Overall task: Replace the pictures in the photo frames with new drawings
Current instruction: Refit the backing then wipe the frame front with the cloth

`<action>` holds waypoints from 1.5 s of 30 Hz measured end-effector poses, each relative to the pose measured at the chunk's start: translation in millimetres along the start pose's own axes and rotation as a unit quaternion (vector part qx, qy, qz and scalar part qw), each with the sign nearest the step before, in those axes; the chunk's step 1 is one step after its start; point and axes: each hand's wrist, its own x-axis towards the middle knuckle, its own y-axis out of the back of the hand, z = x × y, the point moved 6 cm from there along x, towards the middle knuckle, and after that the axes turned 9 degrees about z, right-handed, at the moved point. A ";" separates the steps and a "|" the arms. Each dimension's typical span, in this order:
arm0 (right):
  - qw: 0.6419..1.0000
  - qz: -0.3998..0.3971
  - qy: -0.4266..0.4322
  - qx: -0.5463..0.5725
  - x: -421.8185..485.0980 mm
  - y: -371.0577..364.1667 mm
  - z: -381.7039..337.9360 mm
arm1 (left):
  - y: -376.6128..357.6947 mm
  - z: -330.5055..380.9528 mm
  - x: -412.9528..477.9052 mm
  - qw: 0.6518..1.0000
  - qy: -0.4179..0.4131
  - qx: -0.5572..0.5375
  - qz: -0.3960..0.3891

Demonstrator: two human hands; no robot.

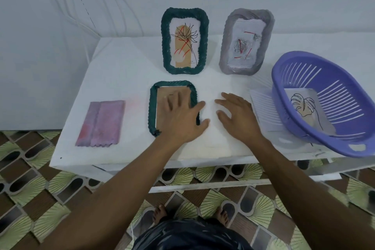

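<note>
A dark green frame [152, 105] lies face down on the white table [125, 63], its brown backing board showing. My left hand [180, 119] rests flat on that backing with the fingers spread. Just to the right, my right hand [237, 115] hovers or rests open on the bare tabletop and holds nothing. Behind them stand two upright frames: a green frame [183, 40] with a flower drawing and a grey frame [246, 41] with a rose drawing. A leaf drawing [304, 107] lies inside the purple basket [328, 67] at the right.
A folded pink cloth [101, 123] lies at the left of the table. White sheets [263, 107] sit partly under the basket, which tilts over the table's right front edge. A white wall stands behind, and patterned floor tiles lie below with my bare feet.
</note>
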 end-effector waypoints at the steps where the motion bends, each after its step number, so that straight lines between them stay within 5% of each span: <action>1: 1.000 0.004 -0.004 0.007 0.5 1.0 -0.4 | 1.5 -1.5 0.2 1.000 0.000 -0.002 0.027; 8: 0.999 0.014 -0.019 0.031 2.5 5.0 -0.4 | 20.0 -8.6 2.3 0.986 0.019 -0.137 0.097; 13: 0.995 0.002 -0.030 0.099 14.0 4.5 -25.9 | 63.6 -32.0 0.6 0.916 0.059 -0.370 0.146; 17: 0.980 -0.021 -0.047 0.192 24.0 -6.3 -61.1 | 97.5 -65.4 -7.0 0.875 0.099 -0.445 0.162; 23: 0.961 -0.068 -0.043 0.265 30.5 -23.9 -97.6 | 125.7 -117.1 -19.9 0.906 0.154 -0.389 0.068; 29: 0.951 -0.082 -0.081 0.286 29.6 -27.1 -96.3 | 100.3 -130.3 -31.1 0.792 0.228 -0.552 0.126; 33: 0.930 -0.010 -0.156 0.333 27.4 -6.8 -73.1 | 68.9 -95.4 -24.2 0.726 0.222 -0.644 0.097; 36: 0.925 0.029 -0.185 0.331 23.9 12.4 -49.6 | 53.6 -76.7 -18.1 0.756 0.189 -0.622 0.070; 41: 0.970 0.028 -0.151 0.188 14.7 23.6 -25.9 | 28.1 -65.1 -13.9 0.916 0.090 -0.388 0.054; 45: 0.993 0.018 -0.096 0.068 8.6 14.1 -19.3 | 15.3 -69.4 -17.3 0.954 0.065 -0.285 0.071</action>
